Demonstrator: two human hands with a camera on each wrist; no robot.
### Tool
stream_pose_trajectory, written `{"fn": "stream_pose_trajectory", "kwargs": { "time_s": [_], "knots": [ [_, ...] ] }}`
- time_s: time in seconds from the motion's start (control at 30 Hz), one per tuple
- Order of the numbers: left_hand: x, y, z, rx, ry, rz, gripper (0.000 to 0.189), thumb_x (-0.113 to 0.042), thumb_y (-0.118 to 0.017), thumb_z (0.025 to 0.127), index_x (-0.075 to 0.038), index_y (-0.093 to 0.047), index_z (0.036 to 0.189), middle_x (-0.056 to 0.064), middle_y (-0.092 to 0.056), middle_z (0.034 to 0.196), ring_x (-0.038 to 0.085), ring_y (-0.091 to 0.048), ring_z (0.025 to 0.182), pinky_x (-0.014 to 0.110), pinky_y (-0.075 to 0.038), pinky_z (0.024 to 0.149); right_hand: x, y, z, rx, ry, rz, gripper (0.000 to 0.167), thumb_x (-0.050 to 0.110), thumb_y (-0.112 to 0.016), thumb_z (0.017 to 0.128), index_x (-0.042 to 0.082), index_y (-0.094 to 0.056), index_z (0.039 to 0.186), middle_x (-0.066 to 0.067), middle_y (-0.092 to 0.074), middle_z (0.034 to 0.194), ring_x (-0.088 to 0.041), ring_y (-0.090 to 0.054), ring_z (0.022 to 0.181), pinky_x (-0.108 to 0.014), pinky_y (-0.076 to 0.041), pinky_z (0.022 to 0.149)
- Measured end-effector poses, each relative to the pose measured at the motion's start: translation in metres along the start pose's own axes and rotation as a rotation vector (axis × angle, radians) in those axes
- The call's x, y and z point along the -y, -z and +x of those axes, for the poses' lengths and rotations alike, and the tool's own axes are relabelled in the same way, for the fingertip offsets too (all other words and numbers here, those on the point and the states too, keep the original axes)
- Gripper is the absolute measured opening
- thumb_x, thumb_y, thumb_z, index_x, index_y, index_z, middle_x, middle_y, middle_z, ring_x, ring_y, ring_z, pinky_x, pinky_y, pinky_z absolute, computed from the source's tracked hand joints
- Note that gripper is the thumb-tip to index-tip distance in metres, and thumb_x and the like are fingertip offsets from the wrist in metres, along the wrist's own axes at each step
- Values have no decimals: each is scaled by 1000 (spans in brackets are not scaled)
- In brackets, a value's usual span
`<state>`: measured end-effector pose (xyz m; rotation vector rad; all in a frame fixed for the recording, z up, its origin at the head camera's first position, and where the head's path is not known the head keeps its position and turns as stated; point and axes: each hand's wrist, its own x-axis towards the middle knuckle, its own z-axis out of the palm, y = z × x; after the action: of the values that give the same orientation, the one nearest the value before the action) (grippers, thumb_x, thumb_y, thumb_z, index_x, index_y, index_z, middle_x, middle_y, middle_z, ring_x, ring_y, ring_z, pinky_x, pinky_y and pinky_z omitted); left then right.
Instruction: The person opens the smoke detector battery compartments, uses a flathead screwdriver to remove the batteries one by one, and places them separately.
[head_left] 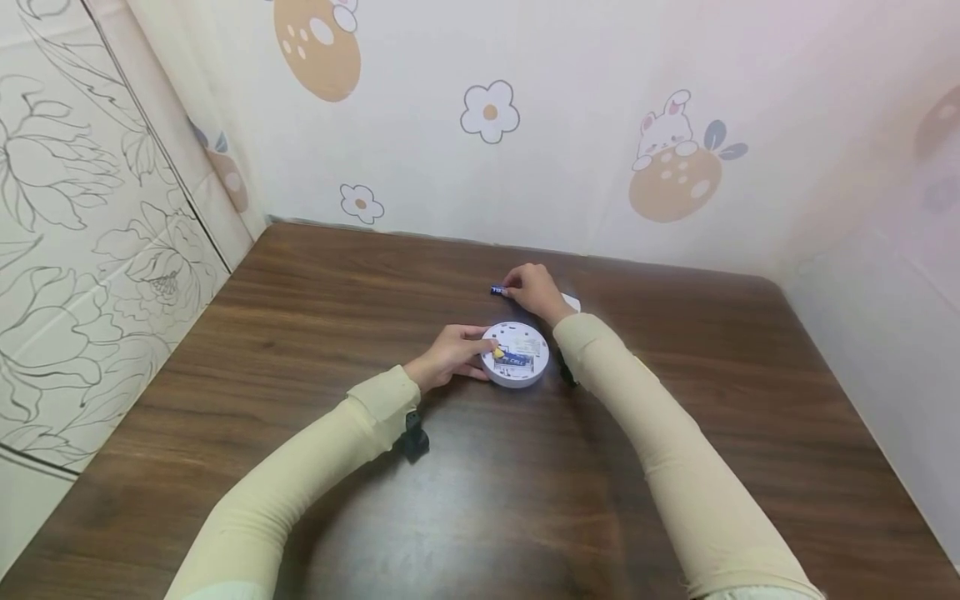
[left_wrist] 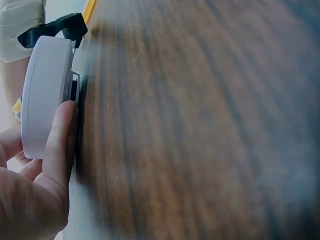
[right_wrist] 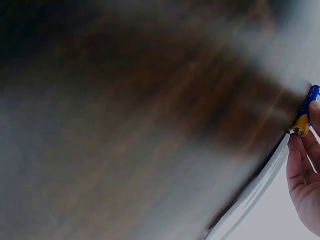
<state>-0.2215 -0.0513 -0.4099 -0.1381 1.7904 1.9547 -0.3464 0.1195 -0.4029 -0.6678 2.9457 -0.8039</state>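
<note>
My left hand (head_left: 452, 354) grips a round white device (head_left: 517, 382), which looks like a smoke detector with its battery bay facing up. Fingers lie along its side and under its edge in the left wrist view, while the thumb rests on top. A blue battery (head_left: 516, 360) shows in the bay, and a yellow battery end (left_wrist: 17, 108) stands out above the face near the thumb. Just beyond the device, my right hand (head_left: 534, 292) pinches another small cylindrical battery (right_wrist: 306, 111), blue with a gold end, between thumb and fingers.
A white flat piece (head_left: 572, 302) lies on the wooden table (head_left: 375, 283), partly hidden behind the right wrist. Black camera mounts hang at both wrists. A yellow strip (left_wrist: 90, 10) shows past the device. A patterned curtain (head_left: 420, 158) borders the table's far edge.
</note>
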Motion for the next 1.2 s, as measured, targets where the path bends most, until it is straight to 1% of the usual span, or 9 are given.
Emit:
{"fn": "stream_pose_trajectory", "kwargs": {
  "time_s": [0.2,0.37,0.47,0.63,0.73,0.9,1.07,1.2],
  "knots": [
    [-1,0,0,-4,8,7,43,-6,-61,93,0,-52,135,19,-66,104,19,-64,69,36,-60,63,0,0,1,12,-19,-8,15,6,-66,89,-3,-70,100,-16,-68,98,-29,-62,93,-40,-51,86],
    [0,-2,0,0,1,-3,44,-6,-61,93,1,-51,135,17,-66,101,19,-64,67,36,-60,63,-1,1,-1,19,-28,-17,17,8,-66,89,-2,-70,102,-15,-68,99,-29,-62,94,-39,-52,86],
    [0,-3,0,6,-3,-6,44,-5,-61,93,2,-50,135,18,-66,101,19,-64,67,36,-60,63,0,4,-2,23,-27,-23,18,8,-67,88,-2,-69,103,-16,-68,99,-29,-62,93,-40,-52,85],
    [0,-2,0,3,-5,2,44,-5,-61,93,2,-51,135,19,-65,106,20,-65,70,37,-60,65,4,10,-6,10,-25,-18,20,9,-67,88,-1,-69,106,-15,-67,100,-28,-62,94,-39,-52,85],
    [0,-2,0,-2,-12,1,44,-5,-61,93,3,-50,135,20,-65,106,20,-65,70,38,-60,65,7,14,-9,-4,-15,-8,21,9,-67,88,-2,-68,107,-15,-67,102,-28,-62,95,-39,-52,85],
    [0,-2,1,-2,-13,-3,46,-5,-61,92,3,-48,136,19,-65,103,19,-65,68,38,-60,65,12,21,-15,-16,-3,10,21,9,-67,89,-1,-68,107,-15,-67,103,-26,-62,94,-38,-53,84],
    [-2,-2,0,-2,4,7,47,-7,-62,93,2,-48,137,21,-64,109,21,-66,73,39,-60,68,18,26,-27,-25,18,40,20,8,-67,89,-1,-68,106,-14,-67,100,-25,-61,90,-36,-54,80],
    [-3,-3,-1,-3,15,18,47,-8,-62,93,2,-47,137,22,-64,110,21,-66,75,38,-60,69,23,29,-38,-13,26,63,20,9,-66,90,0,-68,107,-12,-66,98,-23,-60,89,-35,-53,77]
  ]
}}
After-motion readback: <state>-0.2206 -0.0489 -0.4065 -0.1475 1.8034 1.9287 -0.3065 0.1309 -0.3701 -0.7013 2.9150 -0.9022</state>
